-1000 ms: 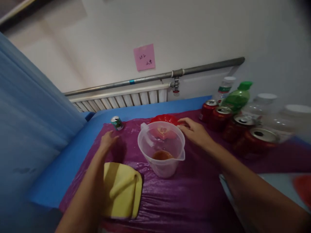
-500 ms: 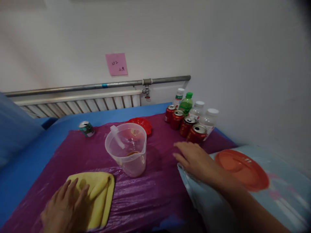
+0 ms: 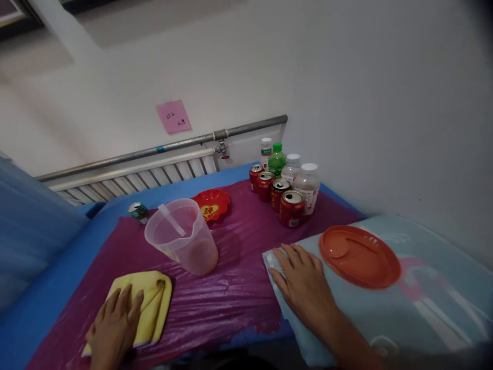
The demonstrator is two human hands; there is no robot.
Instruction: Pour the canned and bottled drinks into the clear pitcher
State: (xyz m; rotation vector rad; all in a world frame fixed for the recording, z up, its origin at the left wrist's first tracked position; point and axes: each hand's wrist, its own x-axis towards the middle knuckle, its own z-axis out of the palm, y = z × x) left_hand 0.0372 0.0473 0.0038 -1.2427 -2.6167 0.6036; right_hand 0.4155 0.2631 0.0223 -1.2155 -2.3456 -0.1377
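My left hand (image 3: 114, 325) rests with its fingers spread on a folded yellow cloth (image 3: 156, 303) at the lower left. My right hand (image 3: 301, 277) lies flat, fingers apart, on the edge of a light blue patterned cloth (image 3: 419, 246). Just right of that hand, an orange-red oval lid (image 3: 360, 257) sits on the same cloth. Between my hands and farther back stands a clear plastic pitcher (image 3: 196, 249) with a little brown liquid in the bottom. Behind it is a red scalloped plate (image 3: 221, 204), partly hidden.
Purple plastic sheeting (image 3: 231, 288) covers much of the blue surface (image 3: 185, 185). Several red cans (image 3: 291, 209) stand in a row before bottles (image 3: 308, 181), one green (image 3: 277, 160). A small green can (image 3: 138, 213) leans at the left. A radiator (image 3: 169, 176) and pipe line the wall.
The view has tilted and shifted. My right hand has come down from above the cloth's edge to lie flat on it. My left hand stays on the yellow cloth.
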